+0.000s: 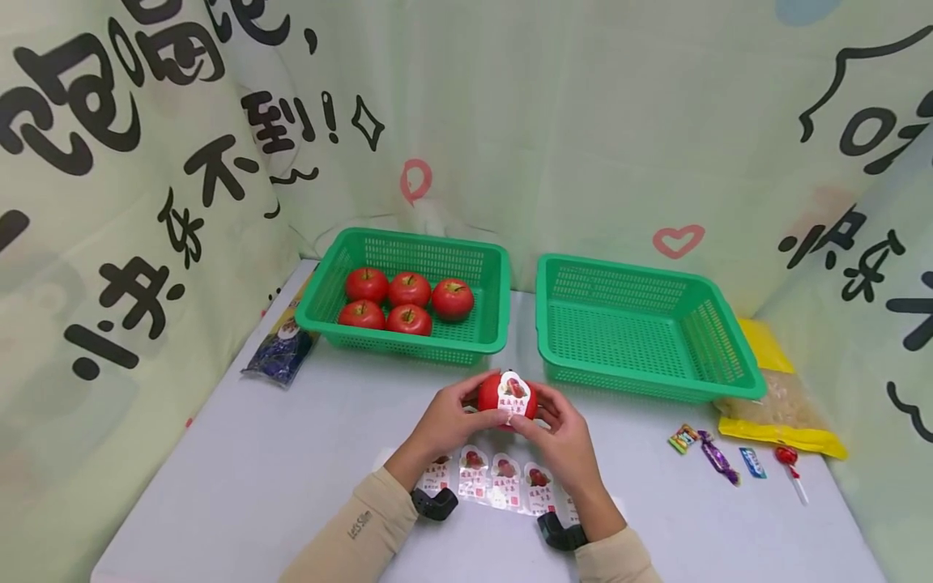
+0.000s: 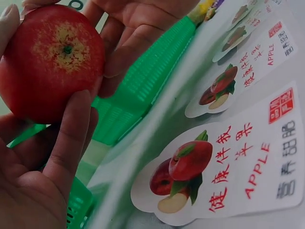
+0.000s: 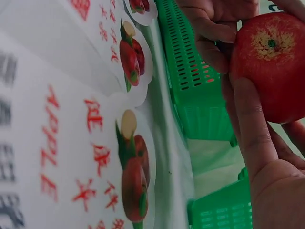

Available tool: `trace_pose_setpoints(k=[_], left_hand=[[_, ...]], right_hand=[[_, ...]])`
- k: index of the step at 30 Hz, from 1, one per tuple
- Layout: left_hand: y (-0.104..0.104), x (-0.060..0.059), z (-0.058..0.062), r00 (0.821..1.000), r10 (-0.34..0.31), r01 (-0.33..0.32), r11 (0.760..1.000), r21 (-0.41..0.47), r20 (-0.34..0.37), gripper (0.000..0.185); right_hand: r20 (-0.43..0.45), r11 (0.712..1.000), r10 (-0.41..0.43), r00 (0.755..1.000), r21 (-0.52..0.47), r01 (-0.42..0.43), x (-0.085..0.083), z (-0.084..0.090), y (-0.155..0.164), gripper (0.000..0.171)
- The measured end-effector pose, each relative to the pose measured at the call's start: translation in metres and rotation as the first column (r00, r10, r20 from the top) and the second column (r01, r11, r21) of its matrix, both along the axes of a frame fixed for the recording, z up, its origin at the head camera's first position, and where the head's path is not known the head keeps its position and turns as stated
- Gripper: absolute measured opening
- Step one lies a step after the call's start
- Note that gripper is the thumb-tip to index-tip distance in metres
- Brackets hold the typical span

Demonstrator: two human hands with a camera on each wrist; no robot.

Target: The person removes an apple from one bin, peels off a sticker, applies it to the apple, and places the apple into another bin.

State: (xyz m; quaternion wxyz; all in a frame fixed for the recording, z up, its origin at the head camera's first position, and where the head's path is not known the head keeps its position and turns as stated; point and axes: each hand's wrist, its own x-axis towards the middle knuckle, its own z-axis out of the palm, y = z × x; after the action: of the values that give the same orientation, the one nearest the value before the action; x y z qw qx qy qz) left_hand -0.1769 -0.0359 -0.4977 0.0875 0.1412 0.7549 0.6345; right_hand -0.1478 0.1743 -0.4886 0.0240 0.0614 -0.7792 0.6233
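Observation:
Both hands hold one red apple [image 1: 490, 393] above the table, just in front of the two baskets. A white apple sticker [image 1: 513, 397] sits on its near face. My left hand [image 1: 450, 417] cups the apple [image 2: 50, 62] from the left, thumb along its side. My right hand [image 1: 557, 429] grips the apple [image 3: 271, 62] from the right, its fingers at the sticker's edge. A row of several more apple stickers [image 1: 490, 478] lies on the table under my wrists.
The left green basket [image 1: 481, 324] holds several red apples [image 1: 408, 301]. The right green basket [image 1: 717, 356] holds nothing. A yellow bag [image 1: 783, 405], candies and a lollipop [image 1: 790, 465] lie at the right. A blue packet [image 1: 284, 352] lies at the left.

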Motion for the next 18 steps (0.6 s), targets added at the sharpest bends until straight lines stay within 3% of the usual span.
trace_pose_setpoints(k=[8, 11, 14, 18], left_hand=[[0.002, -0.001, 0.001, 1.000, -0.008, 0.008, 1.000, 0.004, -0.014, 0.075], [0.004, 0.001, 0.003, 0.999, -0.015, 0.014, 1.000, -0.017, -0.052, 0.073], [0.009, 0.003, 0.006, 0.992, -0.050, 0.041, 0.996, -0.076, -0.113, 0.073], [0.021, 0.003, 0.011, 0.979, -0.118, 0.092, 0.983, -0.160, -0.166, 0.073]], right_hand=[[-0.075, 1.000, 0.022, 0.997, 0.018, -0.021, -0.002, -0.002, 0.005, 0.059], [-0.012, 0.995, 0.095, 0.995, 0.014, -0.094, -0.002, 0.003, 0.013, 0.056], [0.063, 0.981, 0.194, 0.979, -0.001, -0.195, -0.002, 0.010, 0.026, 0.059], [0.087, 0.963, 0.270, 0.959, -0.002, -0.270, -0.003, 0.014, 0.045, 0.067]])
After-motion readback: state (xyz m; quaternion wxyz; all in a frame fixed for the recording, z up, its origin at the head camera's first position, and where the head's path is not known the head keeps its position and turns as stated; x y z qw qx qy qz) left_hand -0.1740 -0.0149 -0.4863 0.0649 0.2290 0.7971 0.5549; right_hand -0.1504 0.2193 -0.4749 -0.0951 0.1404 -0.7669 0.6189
